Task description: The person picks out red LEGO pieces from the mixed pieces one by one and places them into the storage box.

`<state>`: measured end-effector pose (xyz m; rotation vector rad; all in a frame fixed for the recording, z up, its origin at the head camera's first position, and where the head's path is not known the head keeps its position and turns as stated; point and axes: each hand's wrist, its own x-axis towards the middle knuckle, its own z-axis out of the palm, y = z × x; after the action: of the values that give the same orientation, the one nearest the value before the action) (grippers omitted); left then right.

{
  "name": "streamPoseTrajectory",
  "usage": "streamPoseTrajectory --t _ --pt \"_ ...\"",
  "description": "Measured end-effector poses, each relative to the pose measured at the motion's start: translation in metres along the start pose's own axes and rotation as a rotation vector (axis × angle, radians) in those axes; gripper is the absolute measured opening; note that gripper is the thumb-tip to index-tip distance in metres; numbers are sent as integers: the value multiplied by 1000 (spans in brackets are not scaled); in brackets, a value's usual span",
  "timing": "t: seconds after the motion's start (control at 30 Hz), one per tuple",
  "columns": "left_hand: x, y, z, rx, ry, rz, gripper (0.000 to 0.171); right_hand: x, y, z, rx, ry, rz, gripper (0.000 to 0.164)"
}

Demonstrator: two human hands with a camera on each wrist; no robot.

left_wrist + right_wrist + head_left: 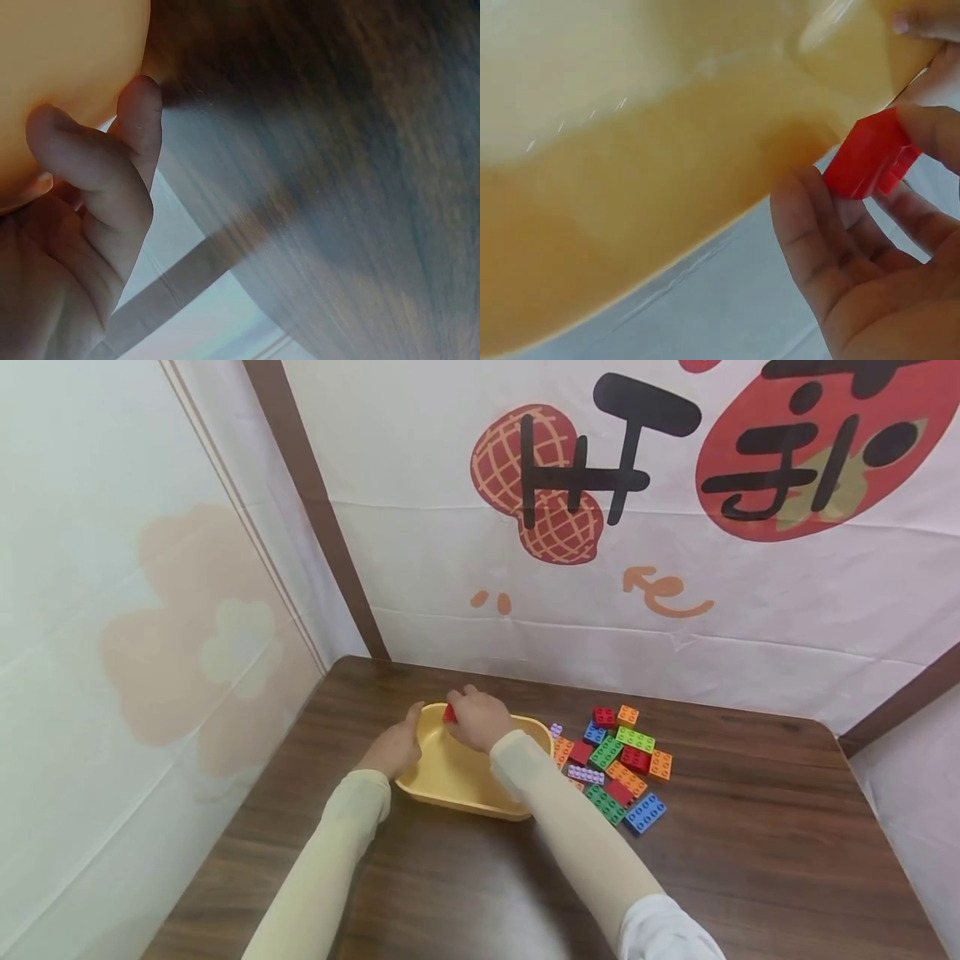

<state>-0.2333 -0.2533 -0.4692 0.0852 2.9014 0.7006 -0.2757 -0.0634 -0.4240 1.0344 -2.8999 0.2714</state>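
A yellow plastic basin (459, 774) sits on the table. At its left end my left hand (393, 748) grips the rim; the thumb (919, 24) lies over the inside in the right wrist view, and the fingers (90, 154) curl against the outer wall in the left wrist view. Above the basin's far side is my right hand (478, 718). It pinches a red toy brick (870, 154) between thumb and fingers, close over the rim. In the head view the hand covers most of that brick (449, 714).
Several toy bricks in orange, green, blue, red and purple lie in a loose group right of the basin, with a blue brick (646, 813) nearest the front. The brown wooden table (750, 827) meets fabric walls at the back (420, 527) and left.
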Motion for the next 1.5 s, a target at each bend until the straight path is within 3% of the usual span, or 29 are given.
streamPoseTrajectory --t 0.43,0.77,1.2,1.5 --pt "6 3 1 50 13 28 74 14 -16 25 -123 -77 -27 9" --pt "3 12 2 12 9 35 81 18 -23 50 -184 -86 9 11" --pt "5 11 -2 26 13 47 73 17 -29 44 -283 -101 40 17" --pt "1 2 0 20 4 20 79 13 -31 46 -302 -17 -2 13"
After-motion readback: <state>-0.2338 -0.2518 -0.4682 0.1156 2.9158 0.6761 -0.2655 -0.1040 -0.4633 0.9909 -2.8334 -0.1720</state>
